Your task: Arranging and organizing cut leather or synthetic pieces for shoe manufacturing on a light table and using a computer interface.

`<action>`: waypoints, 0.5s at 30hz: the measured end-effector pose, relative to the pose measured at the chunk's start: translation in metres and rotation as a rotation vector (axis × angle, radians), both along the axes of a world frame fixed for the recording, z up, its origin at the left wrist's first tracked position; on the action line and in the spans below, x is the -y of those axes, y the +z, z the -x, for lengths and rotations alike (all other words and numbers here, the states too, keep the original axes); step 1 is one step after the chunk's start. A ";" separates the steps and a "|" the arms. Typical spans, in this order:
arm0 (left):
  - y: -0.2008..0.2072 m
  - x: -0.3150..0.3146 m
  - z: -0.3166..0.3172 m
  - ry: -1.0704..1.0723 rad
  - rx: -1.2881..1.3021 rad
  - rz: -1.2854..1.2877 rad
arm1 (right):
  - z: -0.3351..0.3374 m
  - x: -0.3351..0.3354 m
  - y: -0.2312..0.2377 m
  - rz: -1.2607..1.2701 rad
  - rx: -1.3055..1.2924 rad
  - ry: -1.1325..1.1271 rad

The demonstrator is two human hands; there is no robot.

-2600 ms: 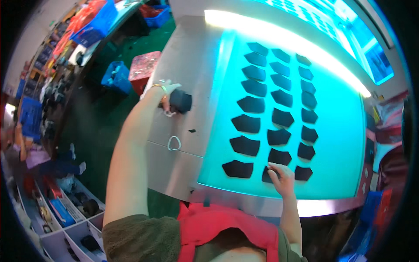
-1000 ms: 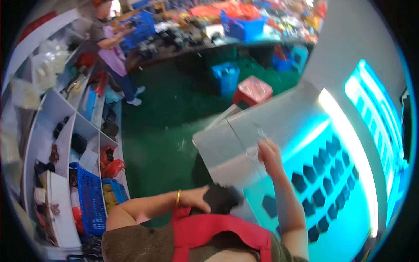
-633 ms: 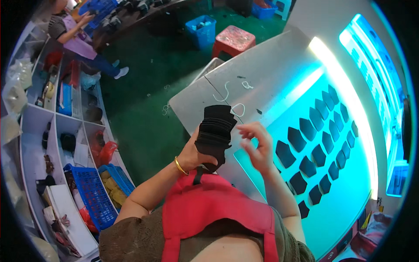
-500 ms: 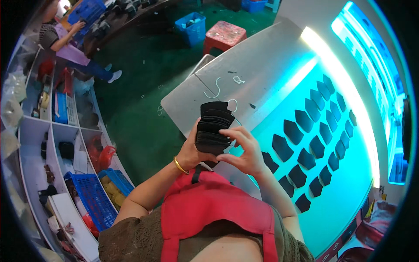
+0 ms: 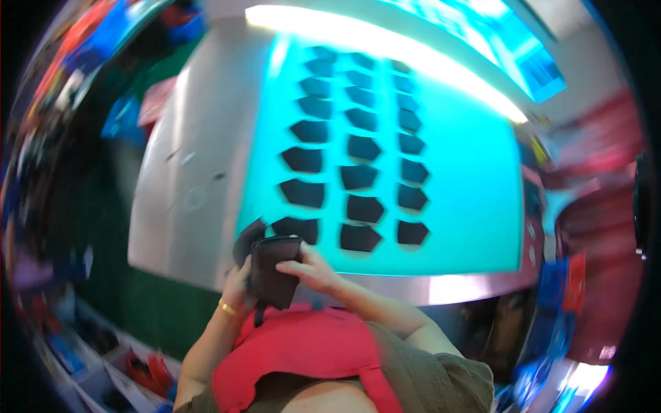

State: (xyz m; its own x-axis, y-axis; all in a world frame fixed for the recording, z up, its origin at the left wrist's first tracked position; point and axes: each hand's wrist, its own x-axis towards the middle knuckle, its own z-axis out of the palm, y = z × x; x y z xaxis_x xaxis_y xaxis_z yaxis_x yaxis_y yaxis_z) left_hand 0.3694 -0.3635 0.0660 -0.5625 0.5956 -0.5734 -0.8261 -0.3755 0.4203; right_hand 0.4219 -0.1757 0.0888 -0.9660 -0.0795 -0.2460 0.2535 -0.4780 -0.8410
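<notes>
Close to my red apron I hold a stack of flat dark pieces, its edges blurred. My left hand, with a gold bangle at the wrist, closes round the stack's left side. My right hand grips the stack's right side, thumb lying across the front. Beside the stack's upper left, a dark piece sticks out; whether it belongs to the stack I cannot tell. Beyond my hands, dark pointed pieces lie in three columns on a turquoise-lit surface.
A grey tabletop adjoins the lit surface on the left, with small scraps on it. A bright light strip runs along the far edge. A red stool and a blue bin stand beyond the table's left edge. Shelving compartments lie at lower left.
My view has turned right, so the lit surface now lies straight ahead. The stack has tilted from its fanned position to show a broad flat face, with both hands still on it.
</notes>
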 end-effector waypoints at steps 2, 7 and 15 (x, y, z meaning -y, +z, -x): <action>0.033 -0.035 -0.011 -0.133 0.029 0.120 | -0.039 -0.034 0.009 0.085 0.198 -0.198; -0.014 -0.109 -0.056 -0.481 -0.054 0.078 | -0.186 -0.128 0.007 0.275 0.354 -0.722; 0.008 -0.312 -0.208 -0.849 0.115 -0.100 | -0.471 -0.301 -0.009 -0.040 0.626 -1.248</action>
State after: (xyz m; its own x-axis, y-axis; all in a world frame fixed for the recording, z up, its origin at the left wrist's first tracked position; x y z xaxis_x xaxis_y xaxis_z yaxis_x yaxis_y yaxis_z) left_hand 0.5775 -0.0514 0.0740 0.1544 0.8386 -0.5223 -0.8792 0.3578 0.3146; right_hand 0.8927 0.1251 0.0797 -0.1228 0.7587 -0.6397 0.0171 -0.6429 -0.7658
